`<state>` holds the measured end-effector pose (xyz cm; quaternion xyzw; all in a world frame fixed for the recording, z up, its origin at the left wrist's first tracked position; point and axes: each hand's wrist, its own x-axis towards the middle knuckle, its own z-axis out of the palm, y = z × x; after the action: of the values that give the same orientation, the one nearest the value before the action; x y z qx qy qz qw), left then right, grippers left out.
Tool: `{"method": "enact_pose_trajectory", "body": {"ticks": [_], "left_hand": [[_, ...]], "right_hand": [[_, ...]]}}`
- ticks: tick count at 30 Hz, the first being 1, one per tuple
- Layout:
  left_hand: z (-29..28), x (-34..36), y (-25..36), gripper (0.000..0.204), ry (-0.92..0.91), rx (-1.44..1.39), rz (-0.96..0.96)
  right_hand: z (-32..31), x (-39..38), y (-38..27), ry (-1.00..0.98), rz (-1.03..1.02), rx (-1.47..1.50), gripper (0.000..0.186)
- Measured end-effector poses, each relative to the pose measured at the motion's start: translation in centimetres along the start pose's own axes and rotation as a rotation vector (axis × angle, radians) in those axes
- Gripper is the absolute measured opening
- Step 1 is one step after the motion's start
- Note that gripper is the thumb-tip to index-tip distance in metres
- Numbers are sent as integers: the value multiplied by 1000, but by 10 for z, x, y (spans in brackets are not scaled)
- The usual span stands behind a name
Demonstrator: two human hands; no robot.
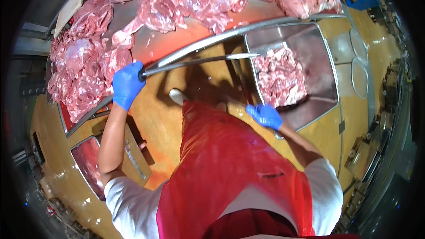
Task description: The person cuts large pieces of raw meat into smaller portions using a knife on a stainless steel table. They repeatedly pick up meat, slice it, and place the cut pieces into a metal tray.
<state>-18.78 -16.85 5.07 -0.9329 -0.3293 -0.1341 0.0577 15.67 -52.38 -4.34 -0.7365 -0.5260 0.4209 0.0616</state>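
My left hand [128, 85], in a blue glove, is wrapped round the dark handle of a long sharpening steel [186, 63]. The rod points right, its bright end at the metal tub's left rim. My right hand [265, 116], also blue-gloved, is closed beside the tub's lower left corner. What its fingers hold is unclear; a thin dark shape runs up from them. Inside the metal tub [319, 68] lies a heap of cut meat pieces [280, 77]. Large pieces of raw meat [77, 57] are piled just left of and beyond my left hand.
A metal-edged worktable [164, 46] curves across the far side, bearing more raw meat [186, 2]. Two round-rimmed containers [358, 77] stand right of the tub. At lower left are a shallow metal tray [87, 161] and a brown box [128, 152] on the yellowish floor.
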Motion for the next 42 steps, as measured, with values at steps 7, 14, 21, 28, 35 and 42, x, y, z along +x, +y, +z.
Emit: {"method": "enact_pose_trajectory", "body": {"ticks": [7, 14, 21, 28, 35, 42], "left_hand": [[-12, -28, 2, 11, 18, -12, -39], [-18, -17, -22, 14, 80, -10, 225], [-32, -21, -41, 18, 100, -12, 179], [-27, -24, -38, 16, 127, -3, 157], [-15, -16, -28, 13, 169, -115, 161], [-4, -36, -33, 14, 96, -72, 44]], "right_hand": [[17, 20, 23, 80, 106, 90, 79], [-69, 70, -50, -726, -130, 1094, 79], [-55, 53, -47, -355, -46, 233, 82], [-38, 54, -28, -401, -109, -269, 90], [-66, 62, -77, -384, -307, 683, 60], [-52, 39, -109, 182, -490, 171, 65]]}}
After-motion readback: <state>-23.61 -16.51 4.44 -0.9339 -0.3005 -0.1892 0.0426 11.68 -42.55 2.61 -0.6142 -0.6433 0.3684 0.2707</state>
